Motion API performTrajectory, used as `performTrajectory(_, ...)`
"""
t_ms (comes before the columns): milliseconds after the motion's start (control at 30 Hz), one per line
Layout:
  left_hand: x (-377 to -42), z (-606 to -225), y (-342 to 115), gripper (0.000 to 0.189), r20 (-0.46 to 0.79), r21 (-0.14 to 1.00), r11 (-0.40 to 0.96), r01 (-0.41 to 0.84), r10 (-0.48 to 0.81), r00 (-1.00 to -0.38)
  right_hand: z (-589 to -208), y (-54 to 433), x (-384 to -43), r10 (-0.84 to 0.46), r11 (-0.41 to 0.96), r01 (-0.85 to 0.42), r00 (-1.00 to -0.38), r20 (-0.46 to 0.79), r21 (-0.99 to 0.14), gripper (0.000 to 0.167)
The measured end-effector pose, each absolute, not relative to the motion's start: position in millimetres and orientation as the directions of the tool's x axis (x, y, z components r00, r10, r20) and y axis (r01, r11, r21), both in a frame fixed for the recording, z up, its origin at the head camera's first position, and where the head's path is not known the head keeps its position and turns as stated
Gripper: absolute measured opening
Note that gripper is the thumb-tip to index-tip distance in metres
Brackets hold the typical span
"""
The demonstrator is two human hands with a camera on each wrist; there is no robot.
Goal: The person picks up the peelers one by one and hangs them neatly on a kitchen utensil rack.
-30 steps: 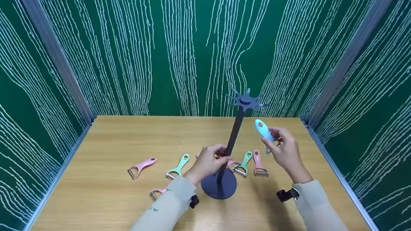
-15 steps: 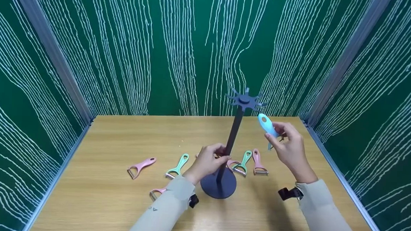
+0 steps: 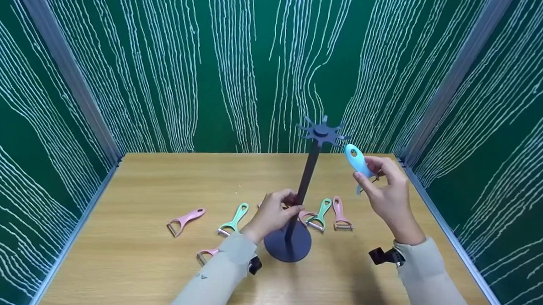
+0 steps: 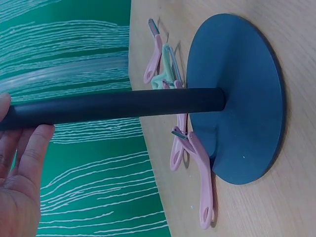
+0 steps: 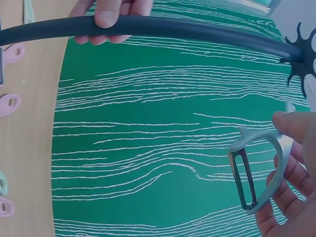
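My left hand (image 3: 272, 215) grips the dark pole (image 3: 308, 174) of a stand, thumb and fingers on either side. The stand's round base (image 3: 294, 252) rests on the table, and a ring of slotted prongs (image 3: 321, 131) tops the pole. My right hand (image 3: 391, 190) pinches a light blue peeler (image 3: 357, 160) between thumb and fingers. Its holed handle end points up, just right of and slightly below the prongs in the head view. In the right wrist view, the peeler's metal blade (image 5: 237, 173) faces away from the palm. No peeler hangs from the prongs.
Pink and green peelers lie around the base: a pink peeler (image 3: 186, 220) at left, a green peeler (image 3: 236, 217) beside it, another green peeler (image 3: 325, 212) and a pink peeler (image 3: 339, 210) at right. Green walls enclose the wooden table (image 3: 125, 256).
My right hand has risen and moved slightly right with the light blue peeler, bringing its handle end up near the prong height. My left hand keeps its hold on the pole.
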State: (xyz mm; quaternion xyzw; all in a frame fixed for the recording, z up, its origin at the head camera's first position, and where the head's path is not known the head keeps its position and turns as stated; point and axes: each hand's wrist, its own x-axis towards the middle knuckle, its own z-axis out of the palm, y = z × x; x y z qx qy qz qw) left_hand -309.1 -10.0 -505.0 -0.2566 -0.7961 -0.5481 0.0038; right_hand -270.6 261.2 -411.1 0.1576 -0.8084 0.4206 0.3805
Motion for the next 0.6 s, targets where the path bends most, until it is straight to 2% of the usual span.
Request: performTrajectory(600,-309,-506,-9,0.012,0.292,0.865,0.278,0.417,0.397,-0.870,-379,252,-241,0.043,0.570,-0.657,-0.575,0.817,-0.493,0.041)
